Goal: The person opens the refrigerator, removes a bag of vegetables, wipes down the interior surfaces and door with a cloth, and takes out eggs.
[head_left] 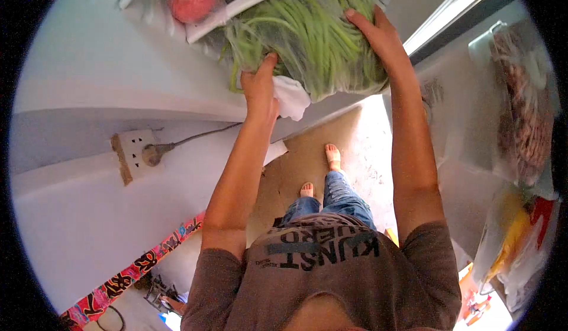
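Observation:
A clear plastic bag of long green beans (pixel 307 35) is between my hands at the top of the view, beside a white shelf edge. My left hand (pixel 260 88) is closed on the bag's near left side, thumb on top. A white cloth (pixel 291 98) is bunched at that same hand, hanging below the bag. Around the bag's right side my right hand (pixel 381 38) is curled, with its thumb on the plastic and its other fingers mostly hidden.
A white shelf bar (pixel 242 8) and a red round item in a clear bag (pixel 193 1) lie at the upper left. A wall socket with a plugged-in cord (pixel 152 154) is on the left. Filled plastic bags (pixel 523 106) hang on the right.

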The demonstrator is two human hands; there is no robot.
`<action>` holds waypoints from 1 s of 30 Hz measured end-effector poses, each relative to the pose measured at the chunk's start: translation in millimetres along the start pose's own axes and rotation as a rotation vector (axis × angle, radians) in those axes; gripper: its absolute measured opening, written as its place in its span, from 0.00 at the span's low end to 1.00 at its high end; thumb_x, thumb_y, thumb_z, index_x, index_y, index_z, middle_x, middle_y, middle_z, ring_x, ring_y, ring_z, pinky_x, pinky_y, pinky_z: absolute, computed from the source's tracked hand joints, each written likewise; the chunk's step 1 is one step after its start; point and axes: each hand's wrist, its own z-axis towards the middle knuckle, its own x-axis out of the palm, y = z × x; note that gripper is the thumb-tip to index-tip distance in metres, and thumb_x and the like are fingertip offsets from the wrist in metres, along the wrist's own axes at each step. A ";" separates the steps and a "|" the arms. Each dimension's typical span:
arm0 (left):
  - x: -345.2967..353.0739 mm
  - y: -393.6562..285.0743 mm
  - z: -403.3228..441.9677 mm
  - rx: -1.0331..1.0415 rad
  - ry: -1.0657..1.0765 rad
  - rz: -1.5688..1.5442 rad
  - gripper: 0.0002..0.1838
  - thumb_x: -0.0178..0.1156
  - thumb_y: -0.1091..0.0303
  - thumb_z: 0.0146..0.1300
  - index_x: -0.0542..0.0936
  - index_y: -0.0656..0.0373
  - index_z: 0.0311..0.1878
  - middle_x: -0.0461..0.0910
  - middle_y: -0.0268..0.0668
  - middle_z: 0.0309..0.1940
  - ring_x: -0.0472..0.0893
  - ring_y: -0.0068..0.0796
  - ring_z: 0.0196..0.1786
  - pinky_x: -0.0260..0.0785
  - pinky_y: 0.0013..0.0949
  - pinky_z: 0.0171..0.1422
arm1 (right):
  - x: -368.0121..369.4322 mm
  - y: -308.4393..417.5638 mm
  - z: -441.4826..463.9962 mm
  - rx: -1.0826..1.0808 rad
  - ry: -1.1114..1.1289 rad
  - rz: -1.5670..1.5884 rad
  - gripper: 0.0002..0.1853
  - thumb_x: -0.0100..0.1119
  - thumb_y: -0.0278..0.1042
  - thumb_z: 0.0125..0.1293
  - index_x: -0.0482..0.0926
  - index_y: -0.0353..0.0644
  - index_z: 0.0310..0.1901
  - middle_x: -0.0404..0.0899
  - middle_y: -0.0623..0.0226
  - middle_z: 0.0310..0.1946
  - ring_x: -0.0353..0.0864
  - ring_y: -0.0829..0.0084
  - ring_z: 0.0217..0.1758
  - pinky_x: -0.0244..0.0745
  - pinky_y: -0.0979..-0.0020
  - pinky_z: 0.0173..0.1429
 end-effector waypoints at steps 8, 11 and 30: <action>8.0 7.9 78.7 0.127 0.030 -0.072 0.28 0.65 0.73 0.56 0.68 0.56 0.60 0.75 0.37 0.55 0.77 0.40 0.53 0.73 0.43 0.55 | 27.6 -19.3 146.4 -0.098 0.179 -0.384 0.35 0.56 0.60 0.59 0.72 0.39 0.60 0.76 0.48 0.53 0.77 0.54 0.56 0.69 0.63 0.59; 20.3 4.9 83.2 0.121 0.053 -0.178 0.27 0.63 0.75 0.59 0.67 0.62 0.62 0.74 0.40 0.55 0.75 0.36 0.54 0.69 0.38 0.59 | 37.2 -29.0 178.1 -0.202 0.150 -0.494 0.34 0.56 0.59 0.59 0.72 0.39 0.59 0.77 0.48 0.53 0.77 0.53 0.56 0.69 0.62 0.59; -10.2 24.0 69.5 0.169 0.003 -0.093 0.34 0.68 0.67 0.58 0.64 0.63 0.65 0.72 0.41 0.59 0.72 0.34 0.58 0.66 0.35 0.62 | 61.1 -18.9 34.3 -0.679 -0.346 -0.045 0.18 0.63 0.31 0.59 0.74 0.40 0.51 0.77 0.55 0.47 0.76 0.57 0.49 0.72 0.59 0.50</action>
